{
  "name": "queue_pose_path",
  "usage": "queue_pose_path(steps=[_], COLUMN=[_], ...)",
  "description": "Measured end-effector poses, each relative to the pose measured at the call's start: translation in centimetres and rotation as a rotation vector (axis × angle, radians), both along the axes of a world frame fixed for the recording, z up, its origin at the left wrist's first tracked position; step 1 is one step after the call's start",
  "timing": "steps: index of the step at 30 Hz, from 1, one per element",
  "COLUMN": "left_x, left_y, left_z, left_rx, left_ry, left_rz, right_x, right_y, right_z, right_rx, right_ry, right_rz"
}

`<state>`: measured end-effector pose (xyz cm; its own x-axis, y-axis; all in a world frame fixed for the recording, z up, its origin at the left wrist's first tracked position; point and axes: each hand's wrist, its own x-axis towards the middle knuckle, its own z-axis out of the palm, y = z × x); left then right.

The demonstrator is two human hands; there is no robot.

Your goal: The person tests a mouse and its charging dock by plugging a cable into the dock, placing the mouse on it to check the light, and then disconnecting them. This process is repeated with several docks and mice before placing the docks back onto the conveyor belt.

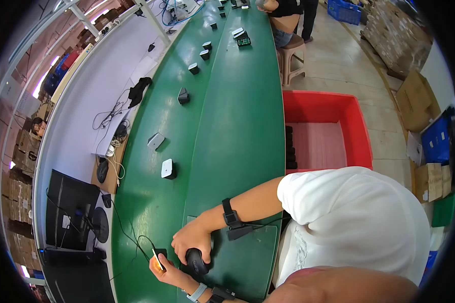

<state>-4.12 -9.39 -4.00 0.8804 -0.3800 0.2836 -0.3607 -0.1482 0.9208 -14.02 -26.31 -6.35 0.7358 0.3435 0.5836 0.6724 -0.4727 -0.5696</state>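
Right hand (194,238): fingers closed around a black rounded device (197,262), thumb on the near side, probably to steady it (can't tell if it's touching the bench (242,151)). Left hand (171,275): fingers gripping a slim device with a lit face (158,259) just beside it, seemingly edge-held to leave the face uncovered. Black cable (132,238) runs toward the left fingers. Beyond, white-topped block (167,169) stands apart, spacing likely for easy pickup. Red bin (361,131) sits beside the bench.
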Motion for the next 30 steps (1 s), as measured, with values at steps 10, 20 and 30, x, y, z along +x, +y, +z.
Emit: queue_pose_path(steps=[10, 20, 30], left_x=[0.1, 0.9, -1.9], left_y=[0.0, 0.7, -2.2], left_z=[-0.7, -2.1, 0.5], left_rx=[-0.02, 0.006, 0.132], left_ry=[-0.03, -0.106, -0.198], left_rz=[-0.154, -0.23, -0.188], right_x=[0.1, 0.4, 0.1], right_y=[-0.7, 0.1, -2.6], right_z=[0.7, 0.1, -0.2], right_rx=[0.325, 0.12, -0.034], right_ry=[-0.25, -0.325, -0.404], right_rz=[-0.535, -0.688, -0.833])
